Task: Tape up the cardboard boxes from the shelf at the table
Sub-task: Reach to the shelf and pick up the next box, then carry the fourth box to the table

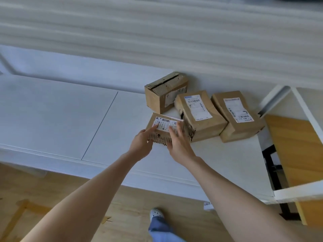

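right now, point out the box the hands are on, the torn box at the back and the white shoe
nearest box [164,122]: head view, on its white label
torn back box [156,99]: head view, on its near side face
white shoe [156,213]: head view, on its toe

Soft, even daylight; perhaps slight motion blur.

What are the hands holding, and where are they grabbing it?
The small cardboard box: left hand grips its near left corner, right hand its near right side, fingers over the top.
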A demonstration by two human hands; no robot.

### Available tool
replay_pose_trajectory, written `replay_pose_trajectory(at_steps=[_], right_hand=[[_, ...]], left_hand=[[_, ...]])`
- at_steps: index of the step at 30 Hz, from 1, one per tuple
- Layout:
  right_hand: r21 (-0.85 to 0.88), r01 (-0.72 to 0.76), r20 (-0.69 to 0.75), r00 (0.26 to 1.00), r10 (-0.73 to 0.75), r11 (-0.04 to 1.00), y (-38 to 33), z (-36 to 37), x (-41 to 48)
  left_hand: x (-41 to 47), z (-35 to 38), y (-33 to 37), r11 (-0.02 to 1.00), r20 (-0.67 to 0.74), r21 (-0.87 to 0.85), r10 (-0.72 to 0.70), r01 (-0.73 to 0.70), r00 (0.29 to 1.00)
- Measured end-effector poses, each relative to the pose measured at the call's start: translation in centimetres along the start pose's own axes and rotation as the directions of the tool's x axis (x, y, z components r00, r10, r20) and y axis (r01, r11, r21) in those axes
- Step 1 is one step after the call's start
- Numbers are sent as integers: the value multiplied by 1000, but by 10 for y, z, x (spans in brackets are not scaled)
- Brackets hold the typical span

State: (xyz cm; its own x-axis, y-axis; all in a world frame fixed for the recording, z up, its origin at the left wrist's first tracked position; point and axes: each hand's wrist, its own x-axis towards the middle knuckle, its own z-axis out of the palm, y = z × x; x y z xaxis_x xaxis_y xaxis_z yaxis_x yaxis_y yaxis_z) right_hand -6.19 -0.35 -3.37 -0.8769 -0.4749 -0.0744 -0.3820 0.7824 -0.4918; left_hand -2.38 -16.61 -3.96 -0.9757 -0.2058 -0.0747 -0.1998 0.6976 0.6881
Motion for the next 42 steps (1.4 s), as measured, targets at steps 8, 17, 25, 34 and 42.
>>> replay_pose_trajectory(at_steps=[8,17,25,34,42], right_hand=[[40,-26,-38,999,28,999,-12,-1,-104],[80,-197,-141,968,206,977,26,-34,-253],[78,-379,-231,893,387,922,137,-78,-393],[65,-441,-267,856,442,895,275,-156,-502],[57,-464,-280,842,461,884,385,-221,-512]], left_hand=[[-94,1,19,997,44,42,66,-67,997],[-183,53,95,959,215,92,244,-268,946],[-249,173,205,901,390,53,378,-431,840],[-308,299,343,884,406,-10,431,-468,806],[-276,382,431,873,406,0,446,-488,798]])
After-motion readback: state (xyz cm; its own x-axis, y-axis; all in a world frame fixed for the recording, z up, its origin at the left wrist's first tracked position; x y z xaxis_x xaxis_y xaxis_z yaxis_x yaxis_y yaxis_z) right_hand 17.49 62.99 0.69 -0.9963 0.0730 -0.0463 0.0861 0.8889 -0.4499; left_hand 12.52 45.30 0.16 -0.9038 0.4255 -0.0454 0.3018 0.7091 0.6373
